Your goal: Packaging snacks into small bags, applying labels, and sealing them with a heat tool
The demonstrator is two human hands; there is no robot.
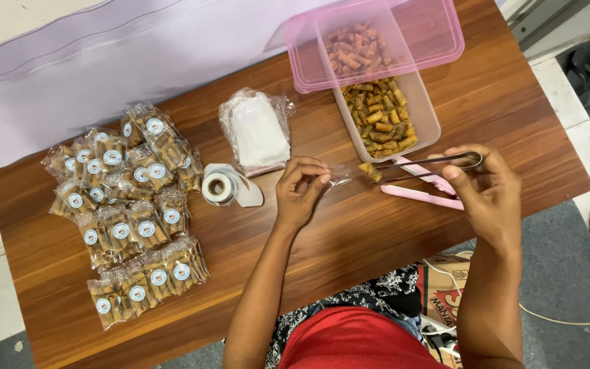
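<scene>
My left hand pinches the mouth of a small clear plastic bag above the wooden table. My right hand grips metal tongs, whose tips hold one brown rolled snack right at the bag's opening. Just behind the tongs stands a clear rectangular container with many of the same snack rolls, its pink lid leaning over its far end.
Several filled, sticker-sealed snack packets lie piled at the left. A roll of stickers and a stack of empty clear bags sit in the middle. A pink sealer tool lies under the tongs. A lilac wall runs behind.
</scene>
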